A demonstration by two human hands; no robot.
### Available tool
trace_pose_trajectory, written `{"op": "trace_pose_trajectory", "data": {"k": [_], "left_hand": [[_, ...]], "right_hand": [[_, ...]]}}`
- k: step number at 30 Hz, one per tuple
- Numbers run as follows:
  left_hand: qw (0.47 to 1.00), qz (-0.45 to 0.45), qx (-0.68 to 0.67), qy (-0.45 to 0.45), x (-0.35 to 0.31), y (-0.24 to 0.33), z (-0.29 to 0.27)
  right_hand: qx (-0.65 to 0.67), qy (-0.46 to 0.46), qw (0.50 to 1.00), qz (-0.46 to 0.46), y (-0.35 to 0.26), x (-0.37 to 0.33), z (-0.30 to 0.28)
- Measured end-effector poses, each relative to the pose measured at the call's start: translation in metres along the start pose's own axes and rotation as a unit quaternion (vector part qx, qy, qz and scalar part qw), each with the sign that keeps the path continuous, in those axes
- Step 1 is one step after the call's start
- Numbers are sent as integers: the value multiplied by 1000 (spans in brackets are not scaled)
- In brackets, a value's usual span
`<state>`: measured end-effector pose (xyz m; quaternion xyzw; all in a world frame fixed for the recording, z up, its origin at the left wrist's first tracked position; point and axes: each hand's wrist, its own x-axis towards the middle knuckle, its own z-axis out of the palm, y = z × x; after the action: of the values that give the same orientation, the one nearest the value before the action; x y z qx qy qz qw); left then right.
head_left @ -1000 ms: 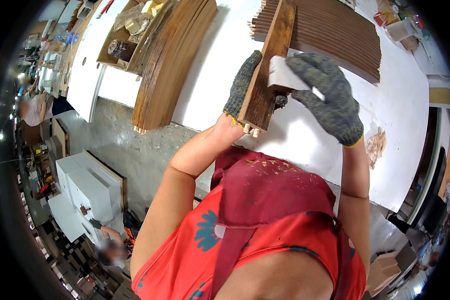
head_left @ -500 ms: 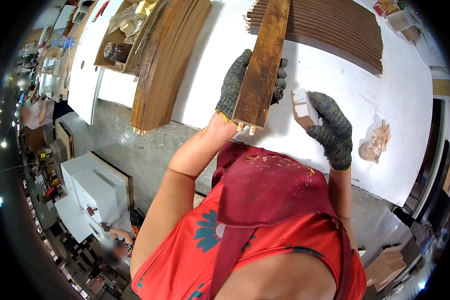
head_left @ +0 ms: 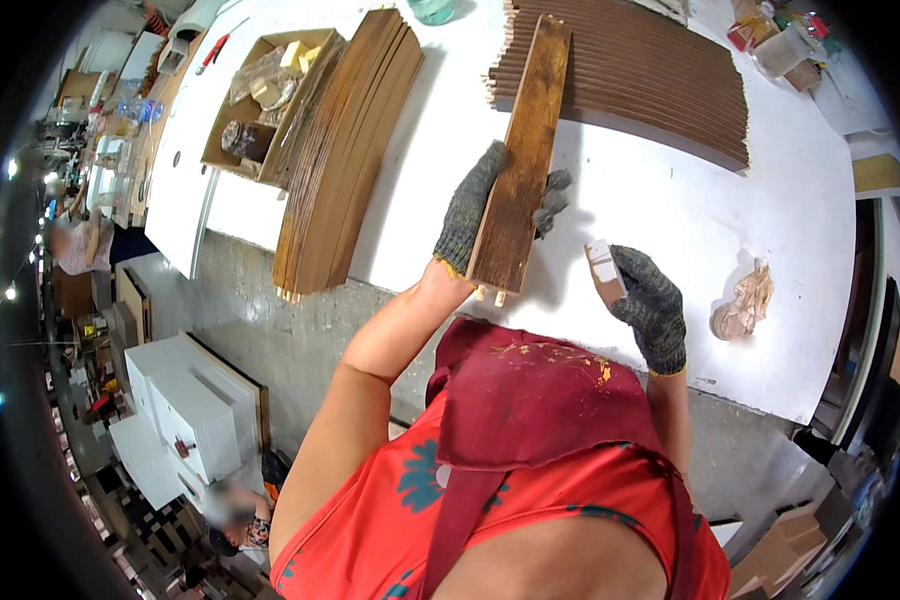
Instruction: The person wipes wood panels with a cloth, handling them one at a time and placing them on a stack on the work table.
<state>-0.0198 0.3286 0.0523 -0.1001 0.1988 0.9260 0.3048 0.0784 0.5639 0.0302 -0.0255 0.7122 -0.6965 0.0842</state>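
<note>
My left hand (head_left: 473,208), in a dark grey knitted glove, is closed around a long brown wooden board (head_left: 525,165) from beneath. Light dowel pins stick out of the board's near end, and its far end lies over a stack of dark brown slats (head_left: 640,80) with dowel ends. My right hand (head_left: 656,308), gloved alike, grips a small block (head_left: 604,272) with a white face and a brown side. The block is held to the right of the board, apart from it. Part of my right fingers is hidden behind the block.
On the white table (head_left: 650,210), a stack of brown boards (head_left: 350,150) stands to the left, beside a cardboard box (head_left: 215,140) of odds and ends. A crumpled brown paper (head_left: 743,305) lies at the right. Other people are in the background on the left.
The block in my right hand has tilted and turned, its brown side now facing me more. The view has shifted, so the board's far end shows. Both grips stay closed.
</note>
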Motion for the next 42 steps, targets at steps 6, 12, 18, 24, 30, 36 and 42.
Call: {"op": "trace_pose_trajectory", "data": {"k": [6,12,18,24,30,36,42], "left_hand": [[988,32,135,70,-9,5,-13],[914,113,371,117,-39,20,-34],[704,233,635,218,-73,37,-104],[559,177,749,307,-81,56,-135],[450,162,810,339,-74,67,-154],[350,194,845,355,-72,66,-164],[298,342,847,279,-65,53,-170]], "right_hand": [[118,33,987,99,28,-10,-12],[128,81,986,68,60,-28,-20],[143,92,981,94,82,-33,-23],[170,62,978,105,85,-34,-28],[229,78,966,88,98,-34,-33],[249,73,961,99,101,-33,-39],[237,64,964,106,92,-31,-37]]}}
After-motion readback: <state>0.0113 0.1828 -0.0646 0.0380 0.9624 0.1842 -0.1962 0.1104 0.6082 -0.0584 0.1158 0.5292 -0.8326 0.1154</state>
